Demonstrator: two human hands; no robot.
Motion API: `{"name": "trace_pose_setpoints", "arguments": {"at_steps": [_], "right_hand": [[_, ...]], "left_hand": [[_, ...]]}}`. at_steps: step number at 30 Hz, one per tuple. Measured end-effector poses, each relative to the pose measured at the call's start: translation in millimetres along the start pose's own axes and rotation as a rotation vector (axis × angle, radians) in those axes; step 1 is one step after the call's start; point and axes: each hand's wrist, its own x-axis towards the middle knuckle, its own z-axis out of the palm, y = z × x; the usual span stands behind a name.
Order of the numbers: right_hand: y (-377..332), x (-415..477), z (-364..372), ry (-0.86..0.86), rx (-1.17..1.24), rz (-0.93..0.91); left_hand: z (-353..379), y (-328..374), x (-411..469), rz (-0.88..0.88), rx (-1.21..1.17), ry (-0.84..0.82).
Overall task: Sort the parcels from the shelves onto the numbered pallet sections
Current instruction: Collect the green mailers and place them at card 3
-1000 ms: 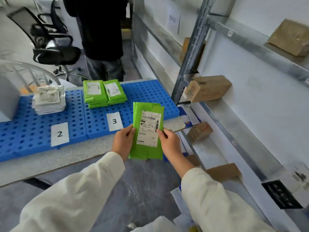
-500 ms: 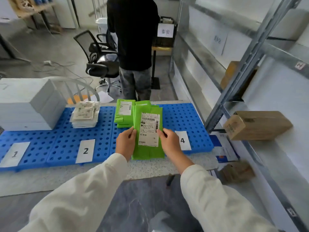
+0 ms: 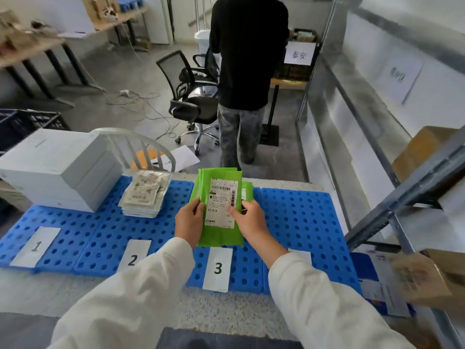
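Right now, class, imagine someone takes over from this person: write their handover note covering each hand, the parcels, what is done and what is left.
Left hand and right hand: both pinch the green parcel, address side up, over the number 3 sheet.
Done: green stack in section 3, white packets in 2, grey boxes in 1.
Left: set this one down, likely on 3; brown boxes sit on the shelves.

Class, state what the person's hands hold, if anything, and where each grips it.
Both hold one green parcel: the left hand pinches its left edge, the right hand its right edge, thumb on the white label.
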Motion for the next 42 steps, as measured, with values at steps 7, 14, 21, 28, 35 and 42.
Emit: {"name": "trace_pose_setpoints", "arguments": {"at_steps": [7,14,21,28,35,42], "right_hand": [[9.4,78.4,32.5,-0.205,-0.054,0.142],[22.9,127.3,77.4,-0.213,-0.092,0.256],[32.9,137.8,97.7,-0.212,-0.111,0.37],[25.6,142.9,78.6,-0.093,-0.009,0.42],[47.4,146.1,36.1,0.072,-0.072,0.498],[61.6,143.6,42.6,-0.033,-0.317,0.501]], "left_hand": [[9.2,-21.8,81.3,-0.077,0.003,0.023],[17.4,-61.4,144.1,-0.193,0.009,-0.031],[24.3,-79.6,160.9,-0.161,0.123,-0.053],[34.6,-72.8,166.9,-0.083,0.178,-0.046],[50.2,-72.1,169.1,-0.031,0.211,-0.175],[56.6,-79.7,160.1,0.025,0.249,-0.215]]}}
